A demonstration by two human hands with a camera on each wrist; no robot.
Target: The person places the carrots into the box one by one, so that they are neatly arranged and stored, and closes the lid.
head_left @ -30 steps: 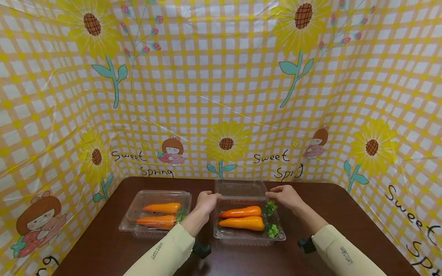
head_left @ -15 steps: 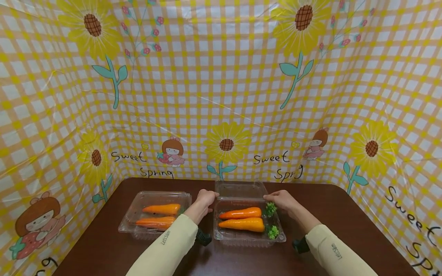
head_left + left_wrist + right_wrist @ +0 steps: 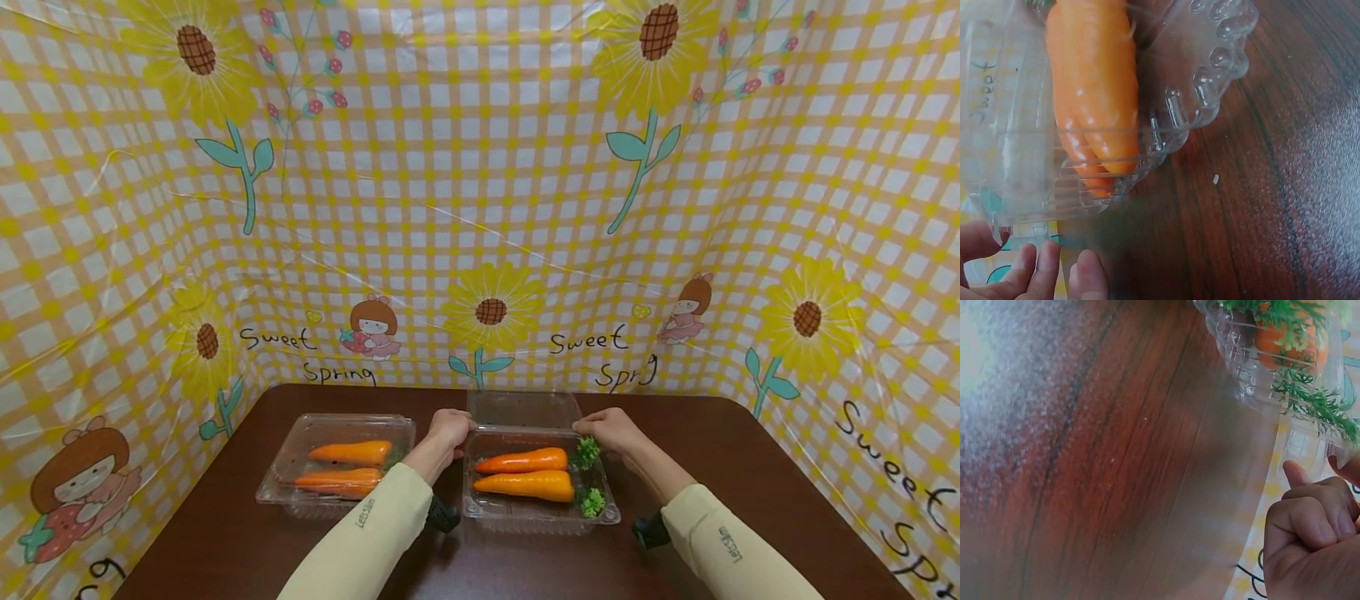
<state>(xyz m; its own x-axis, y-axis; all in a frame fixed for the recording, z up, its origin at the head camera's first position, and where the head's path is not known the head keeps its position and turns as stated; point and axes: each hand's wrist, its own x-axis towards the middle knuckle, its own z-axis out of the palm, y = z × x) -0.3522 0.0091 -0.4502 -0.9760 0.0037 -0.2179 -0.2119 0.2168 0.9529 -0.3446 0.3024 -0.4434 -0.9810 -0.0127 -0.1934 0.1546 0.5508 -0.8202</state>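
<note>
A clear plastic clamshell box [image 3: 517,527] lies on the table with its lid [image 3: 523,409] folded back. Two orange carrots [image 3: 523,486] rest side by side in it, their leafy green tops [image 3: 592,502] at the right end. My left hand [image 3: 448,429] pinches the box's back left corner by the hinge. At the back right corner, my right hand [image 3: 613,429] pinches the edge between thumb and forefinger. In the right wrist view, the other fingers [image 3: 1310,519] are curled in. The left wrist view shows the left thumb [image 3: 979,240] at the plastic corner.
A second clear box [image 3: 288,490] with a closed lid stands to the left, with carrots [image 3: 351,452] inside; the left forearm covers its right part. Behind the brown table [image 3: 225,517] hangs a checked sunflower cloth [image 3: 420,233]. Dark wrist cameras [image 3: 651,532] hang below the wrists.
Both hands have shifted slightly at the back corners, the right one a little to the left. The right forearm has also come a little left. The box and carrots stay in place.
</note>
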